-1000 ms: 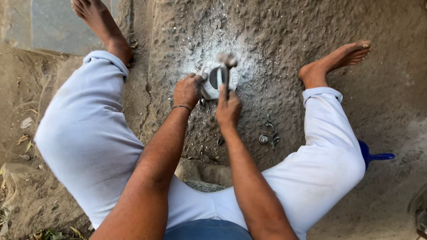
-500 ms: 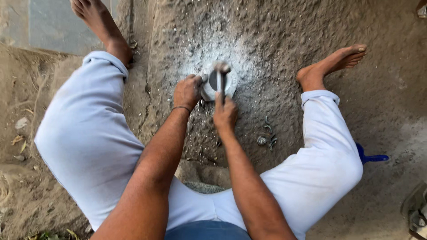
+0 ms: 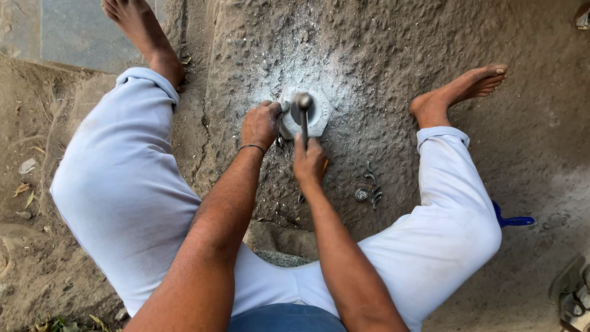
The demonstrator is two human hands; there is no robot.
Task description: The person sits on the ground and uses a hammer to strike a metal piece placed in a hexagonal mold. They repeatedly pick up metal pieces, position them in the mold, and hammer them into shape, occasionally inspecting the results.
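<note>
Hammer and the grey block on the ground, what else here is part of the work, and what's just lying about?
In use:
hammer, gripped by right hand
hexagonal metal block, steadied by left hand

Lying about:
small metal pieces beside the right leg
blue plastic handle
sandal at the lower right edge

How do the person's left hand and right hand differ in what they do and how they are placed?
The left hand rests at the edge of the grey hexagonal metal block, while the right hand grips the hammer's handle. The left hand wears a thin wrist band; the right wrist is bare. Both are bare and over the stone.
</note>
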